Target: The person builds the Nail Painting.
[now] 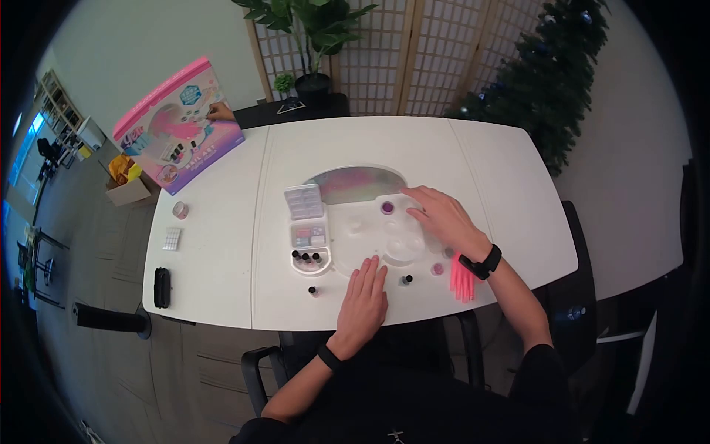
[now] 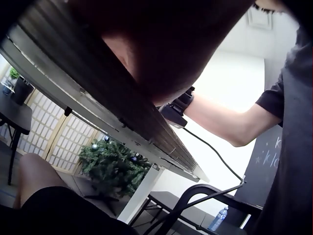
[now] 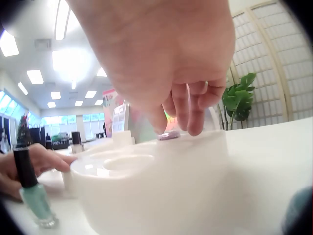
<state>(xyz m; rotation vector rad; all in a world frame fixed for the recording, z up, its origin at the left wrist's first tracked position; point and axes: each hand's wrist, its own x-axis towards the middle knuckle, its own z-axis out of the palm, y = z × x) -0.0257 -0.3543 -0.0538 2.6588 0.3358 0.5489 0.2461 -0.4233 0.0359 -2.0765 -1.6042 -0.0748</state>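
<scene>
A white moulded nail-art station (image 1: pixel 360 248) with a curved mirror (image 1: pixel 355 183) stands mid-table. My left hand (image 1: pixel 362 300) rests with straight fingers on its front edge. Over its right rear part, my right hand (image 1: pixel 447 218) reaches down with finger and thumb apart. A dark purple pot (image 1: pixel 387 208) sits in the station just left of those fingertips. From the right wrist, my right hand (image 3: pixel 171 63) has fingertips right beside a small purple lid (image 3: pixel 168 135) on the raised white top; whether it grips this I cannot tell. A mint-green nail polish bottle (image 3: pixel 36 200) stands nearby.
Polish bottles (image 1: pixel 305 258) stand in the station's left compartment, another bottle (image 1: pixel 312 291) in front. Pink gloves (image 1: pixel 463 280) and a pink pot (image 1: pixel 437 268) lie right. Leftward are the upright box (image 1: pixel 177 126), a clear jar (image 1: pixel 180 210) and a black case (image 1: pixel 162 287).
</scene>
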